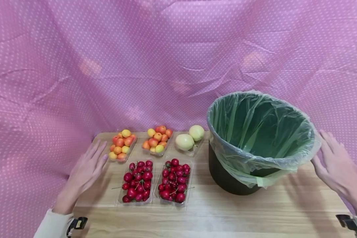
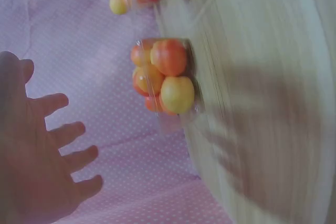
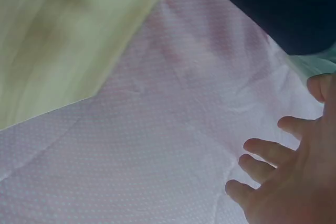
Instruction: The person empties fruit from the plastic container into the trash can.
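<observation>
My left hand (image 1: pixel 87 167), fingers extended and holding nothing, hovers by the table's left edge. Nearest to it is a clear tray of small orange and yellow fruits (image 1: pixel 122 145), also seen in the left wrist view past the spread fingers (image 2: pixel 79 132). A second such tray of orange fruits (image 1: pixel 157 139) stands beside it, then a tray with two pale, rounded fruits (image 1: pixel 184 142). In front lie two clear trays of red cherries (image 1: pixel 138 181) (image 1: pixel 175 181). On the right, my empty right hand (image 1: pixel 336 165) is held with straight fingers beside a dark bin (image 1: pixel 226 178) lined with a translucent green bag (image 1: pixel 253 155).
The wooden table (image 1: pixel 214 218) carries everything. Behind and around it hangs a pink dotted cloth (image 1: pixel 178 59). The bin stands tall at the right, its bag's rim folded outward. Cherry stems poke past the trays' sides.
</observation>
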`<state>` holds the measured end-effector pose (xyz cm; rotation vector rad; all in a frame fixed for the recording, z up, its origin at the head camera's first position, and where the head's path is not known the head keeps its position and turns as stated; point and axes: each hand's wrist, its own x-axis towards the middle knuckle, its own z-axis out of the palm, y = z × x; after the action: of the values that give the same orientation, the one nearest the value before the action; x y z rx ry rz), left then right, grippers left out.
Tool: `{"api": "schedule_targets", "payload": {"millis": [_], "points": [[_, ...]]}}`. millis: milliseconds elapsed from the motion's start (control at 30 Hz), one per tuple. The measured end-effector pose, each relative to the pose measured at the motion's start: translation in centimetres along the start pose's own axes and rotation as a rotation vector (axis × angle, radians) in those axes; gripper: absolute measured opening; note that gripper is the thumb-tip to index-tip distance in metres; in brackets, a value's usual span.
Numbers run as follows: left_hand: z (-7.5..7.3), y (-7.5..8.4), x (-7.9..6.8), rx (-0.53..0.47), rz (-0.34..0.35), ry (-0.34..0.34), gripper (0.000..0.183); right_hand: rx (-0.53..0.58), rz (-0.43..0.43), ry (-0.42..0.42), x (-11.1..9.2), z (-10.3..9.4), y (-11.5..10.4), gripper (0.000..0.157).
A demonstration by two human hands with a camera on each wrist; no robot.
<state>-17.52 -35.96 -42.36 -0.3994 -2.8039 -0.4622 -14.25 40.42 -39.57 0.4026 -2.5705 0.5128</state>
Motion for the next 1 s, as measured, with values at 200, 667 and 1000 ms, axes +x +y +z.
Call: {"api": "schedule_targets", "payload": {"millis": [200,667,1000], "points": [[-0.1,1.3,-1.3,-0.212,-0.04,-0.004,0.055,0.109,0.034,0.101,0.3,-1.1,-1.4,0.07],[2.8,3.6,-7.6,-0.748,-0.277,-0.155,0.06,0.563,-0.052,0.279,1.5,-2.0,-5.6,0.056],[4.0,5.0,-9.9,-1.027,-0.311,-0.17,0.059,1.076,-0.102,0.288,2.2,-0.5,-7.4,0.05]]}}
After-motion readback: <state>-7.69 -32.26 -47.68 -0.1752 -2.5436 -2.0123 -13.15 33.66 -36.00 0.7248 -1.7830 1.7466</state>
